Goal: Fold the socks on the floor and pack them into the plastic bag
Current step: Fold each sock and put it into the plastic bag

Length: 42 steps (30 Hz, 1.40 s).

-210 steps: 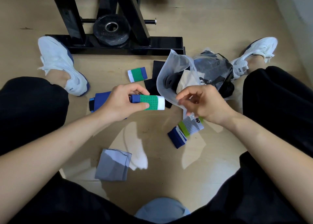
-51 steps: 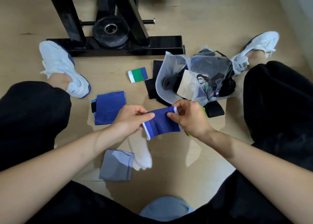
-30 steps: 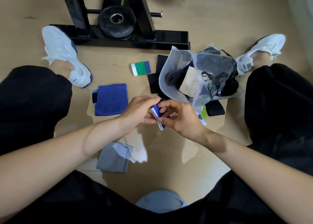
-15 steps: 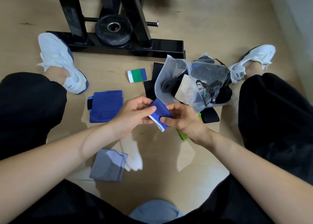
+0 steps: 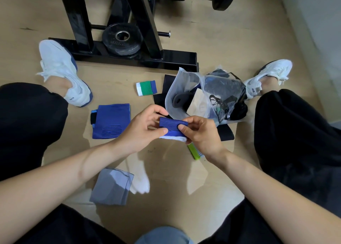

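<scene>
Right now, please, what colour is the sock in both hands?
The sock is ribbed blue with a white edge; head view.

Wooden floor (image 5: 221, 41) bore a blue sock (image 5: 110, 121) left of the grip, a grey sock (image 5: 111, 186) nearer the person, a green sock (image 5: 146, 88) and plastic bag (image 5: 175, 94) beyond it, and a black frame (image 5: 129, 59) farther still.

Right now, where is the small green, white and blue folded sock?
Head view, upper centre: the green sock lies on the floor, just left of the plastic bag and on the near side of the black rack base.
</scene>
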{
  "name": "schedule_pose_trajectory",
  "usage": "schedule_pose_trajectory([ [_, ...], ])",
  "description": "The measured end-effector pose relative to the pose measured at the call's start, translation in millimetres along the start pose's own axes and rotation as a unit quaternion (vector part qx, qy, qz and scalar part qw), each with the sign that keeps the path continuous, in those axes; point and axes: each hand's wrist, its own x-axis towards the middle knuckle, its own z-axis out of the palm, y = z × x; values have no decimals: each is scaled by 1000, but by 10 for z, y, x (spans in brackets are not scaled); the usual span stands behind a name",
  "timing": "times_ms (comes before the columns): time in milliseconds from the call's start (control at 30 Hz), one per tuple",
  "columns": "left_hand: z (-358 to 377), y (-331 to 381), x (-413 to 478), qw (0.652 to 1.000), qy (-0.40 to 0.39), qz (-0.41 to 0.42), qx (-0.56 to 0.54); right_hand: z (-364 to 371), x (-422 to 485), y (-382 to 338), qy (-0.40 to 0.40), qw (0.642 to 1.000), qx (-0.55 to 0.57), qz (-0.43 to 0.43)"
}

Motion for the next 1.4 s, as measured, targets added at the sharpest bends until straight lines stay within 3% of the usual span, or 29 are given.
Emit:
schedule_pose_trajectory([
  [167, 14, -54, 44, 999, -20, -17, 22, -34, 19, -38, 1, 997, -49, -52],
  [233, 24, -103, 93, 999, -10, -17, 27, -90, 71, -53, 26, 981, -157, -112],
  [367, 8, -168, 209, 999, 10, -19, 38, -286, 277, -156, 119, 883, -374, -259],
  [567, 106, -92, 514, 998, 39, -2, 43, -593, 598, -468, 214, 763, -514, -328],
  [733, 213, -85, 759, 995, 60, 26, 73, -766, 865, -497, 57, 836, -490, -242],
  [967, 481, -132, 1131, 994, 55, 40, 84, -1003, 934, -380, -79, 838, -452, -295],
  [1067, 628, -229, 1271, 993, 39, 42, 105, -1079, 954, -356, -82, 833, -467, -286],
  [1200, 823, -315, 1461, 991, 19, 64, 115, -1088, 954, -432, -72, 860, -456, -218],
  [1400, 1047, -414, 1802, 985, -29, 111, 127, -1155, 953, -497, -74, 824, -518, -218],
])
